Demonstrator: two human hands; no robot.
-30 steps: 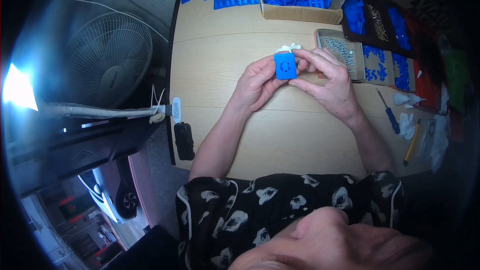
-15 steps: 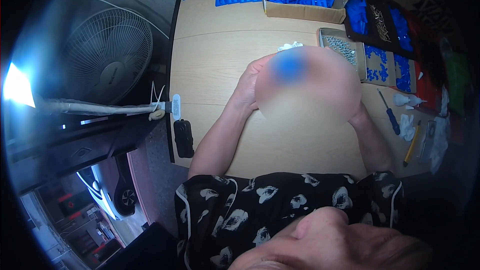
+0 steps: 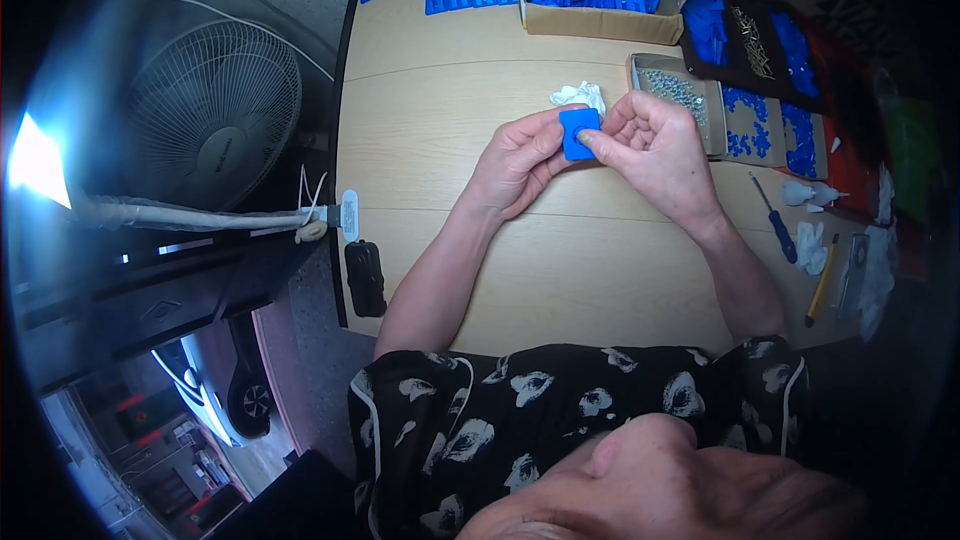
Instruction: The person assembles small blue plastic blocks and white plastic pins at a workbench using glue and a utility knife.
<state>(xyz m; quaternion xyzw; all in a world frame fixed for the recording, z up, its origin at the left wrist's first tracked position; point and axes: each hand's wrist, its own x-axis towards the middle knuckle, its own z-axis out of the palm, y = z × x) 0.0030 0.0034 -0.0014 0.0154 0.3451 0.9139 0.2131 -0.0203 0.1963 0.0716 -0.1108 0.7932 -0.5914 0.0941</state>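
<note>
Over the middle of the wooden table (image 3: 430, 130) a small flat blue plastic plate (image 3: 578, 126) with a round feature in its face is held between my hands. My left hand (image 3: 522, 162) pinches its left edge, thumb on top and fingers curled beneath. The right thumb presses on the plate's face near the round feature, and the other fingers of my right hand (image 3: 660, 148) are bent at its right side. Whether a tiny part lies under that thumb is hidden. Just beyond the plate lies a crumpled white tissue (image 3: 580, 96).
A cardboard box (image 3: 600, 22) of blue plates stands at the back. At right are a tray of small metal parts (image 3: 672, 88), trays of small blue parts (image 3: 745, 130), a screwdriver (image 3: 777, 225) and a yellow pen-like tool (image 3: 823, 285). A fan (image 3: 225, 140) is at left.
A blur covered the hands and plate half a second ago, so finger changes cannot be told. Now both hands and the plate show clearly. The forearms have hardly moved.
</note>
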